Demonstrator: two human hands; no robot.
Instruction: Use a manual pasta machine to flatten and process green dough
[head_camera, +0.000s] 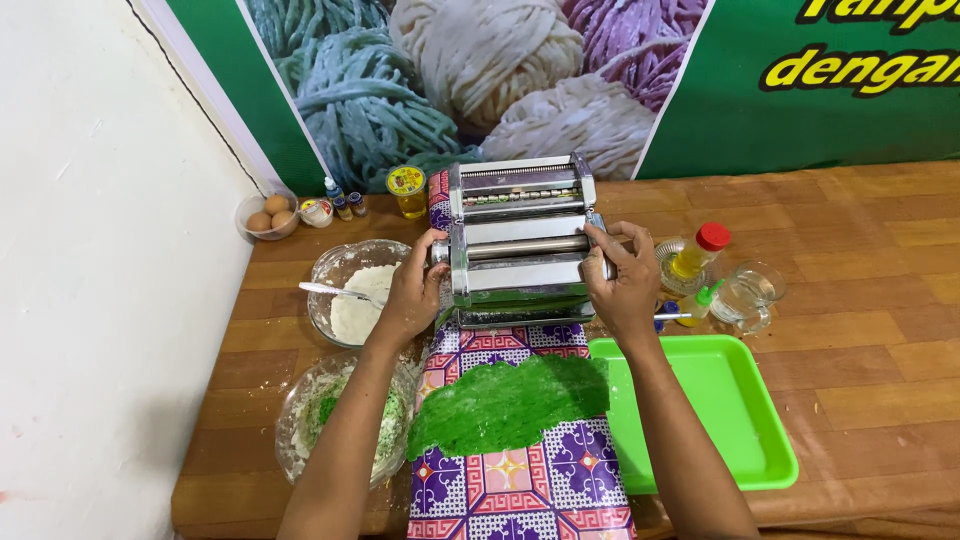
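Head view: I am gripping the steel pasta machine (518, 245) at both ends, left hand (415, 290) and right hand (622, 280) closed on it. Green dough sheet (505, 403) is lying below on the patterned cloth (520, 490); tilting the machine could crush it.

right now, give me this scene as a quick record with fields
left hand: grips the left end of the pasta machine
right hand: grips the machine's right end
front of machine: flat green dough sheet on a patterned mat
right of mat: green tray
left of mat: glass bowl of flour with a spoon
surface: wooden table
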